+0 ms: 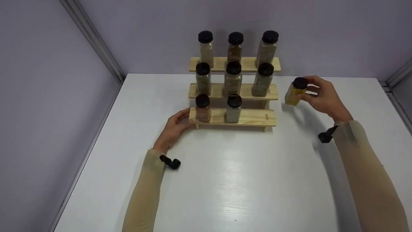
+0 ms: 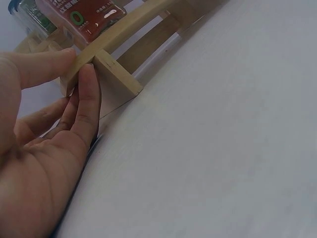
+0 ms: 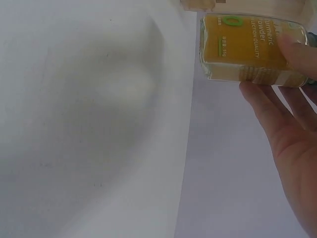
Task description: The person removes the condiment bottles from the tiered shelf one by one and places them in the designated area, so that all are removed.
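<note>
My right hand [image 1: 323, 95] holds a turmeric powder jar [image 1: 294, 92] with a black lid, to the right of a wooden spice rack [image 1: 254, 116]. In the right wrist view, the thumb lies across the label of the yellow turmeric jar [image 3: 237, 42] and the fingers are on its other side. My left hand [image 1: 175, 127] pinches the left end of the rack's lowest shelf. The left wrist view shows the thumb above the shelf board [image 2: 121, 34] and fingers under it, beside a leg. A reddish spice jar [image 1: 203, 109] stands close to that hand.
On the lowest shelf, a pale spice jar [image 1: 233, 109] stands mid-board, with bare wood to its right. Three jars, including a green one [image 1: 262, 80], fill the middle shelf, and three more, one brown [image 1: 235, 50], the top. The white table [image 1: 206, 180] meets walls behind and left.
</note>
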Demonstrator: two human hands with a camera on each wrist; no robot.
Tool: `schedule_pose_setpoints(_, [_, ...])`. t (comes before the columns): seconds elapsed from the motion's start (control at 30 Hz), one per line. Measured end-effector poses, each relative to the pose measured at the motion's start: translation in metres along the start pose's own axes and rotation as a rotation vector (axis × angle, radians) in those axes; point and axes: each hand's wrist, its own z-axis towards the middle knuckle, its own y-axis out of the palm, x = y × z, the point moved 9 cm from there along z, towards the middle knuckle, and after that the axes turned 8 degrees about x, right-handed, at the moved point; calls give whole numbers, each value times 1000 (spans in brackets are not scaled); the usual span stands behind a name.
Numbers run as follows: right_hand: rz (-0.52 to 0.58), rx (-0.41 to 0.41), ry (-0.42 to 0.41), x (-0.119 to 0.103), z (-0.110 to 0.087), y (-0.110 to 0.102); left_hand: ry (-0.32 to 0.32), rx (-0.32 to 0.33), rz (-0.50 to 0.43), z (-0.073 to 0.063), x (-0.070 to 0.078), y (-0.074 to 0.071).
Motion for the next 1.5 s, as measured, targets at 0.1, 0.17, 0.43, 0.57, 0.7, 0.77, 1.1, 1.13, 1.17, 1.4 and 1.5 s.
schedule_pose_setpoints(0.1, [13, 1, 4, 4, -1, 1, -2, -6, -10, 0, 0, 1])
schedule_pose_setpoints(0.17, [18, 0, 9, 6, -2, 2, -3, -7, -14, 0, 0, 1])
schedule_pose_setpoints(0.43, [14, 1, 22, 12, -3, 5, 6, -10, -6, 0, 1, 0])
schedule_pose_setpoints(0.57, [5, -4, 31, 15, -4, 7, -1, -5, -14, 0, -1, 0])
schedule_pose_setpoints(0.7, [-8, -20, 42, 16, -6, 9, -7, 1, -30, 0, -2, -1])
schedule_pose_setpoints(0.77, [-9, -25, 45, 17, -7, 9, -6, -2, -38, 0, -1, 0])
schedule_pose_setpoints(1.1, [-23, -31, 52, 22, -8, 15, -7, -7, -43, 1, -1, 0])
schedule_pose_setpoints(1.13, [-23, -31, 50, 23, -8, 16, -12, -6, -44, 1, -1, 0])
schedule_pose_setpoints(1.17, [-14, -31, 44, 23, -8, 17, -16, -5, -45, 0, -1, 0])
schedule_pose_setpoints(1.4, [32, -26, 18, 27, -8, 20, -13, -13, -43, 1, -1, 0])
schedule_pose_setpoints(1.5, [29, -27, 21, 29, -7, 21, -8, -16, -46, 1, -1, 0])
